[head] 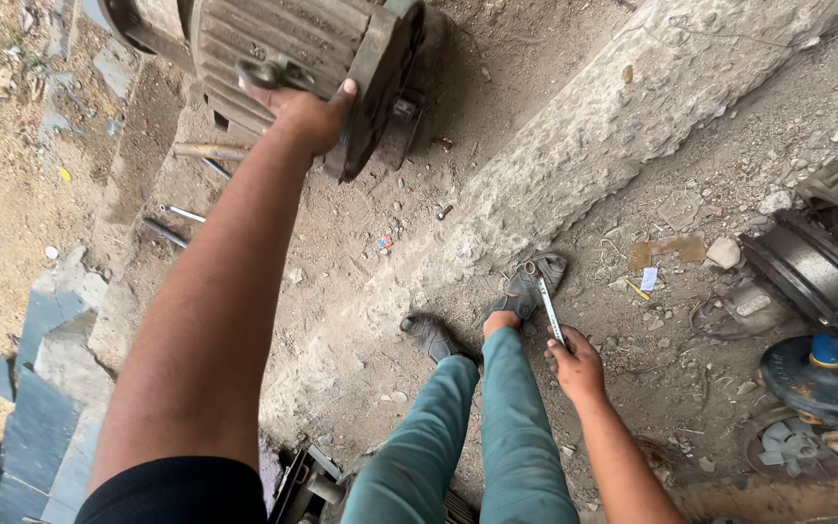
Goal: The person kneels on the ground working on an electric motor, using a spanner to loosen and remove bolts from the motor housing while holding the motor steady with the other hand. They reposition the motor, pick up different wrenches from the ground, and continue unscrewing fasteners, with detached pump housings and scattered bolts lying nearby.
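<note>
Left hand (pixel 307 114) on motor (pixel 283 58)

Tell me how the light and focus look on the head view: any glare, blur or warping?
Head view: soft even daylight, no glare; left hand on the motor and right hand with the wrench look sharp; wide-angle lens stretches the left arm and bends the edges.

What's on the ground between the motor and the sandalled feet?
Head view: mostly bare dirt and pebbles between the ribbed motor and the feet, with a small bolt-like piece, a scrap of coloured litter and the concrete beam.
</note>
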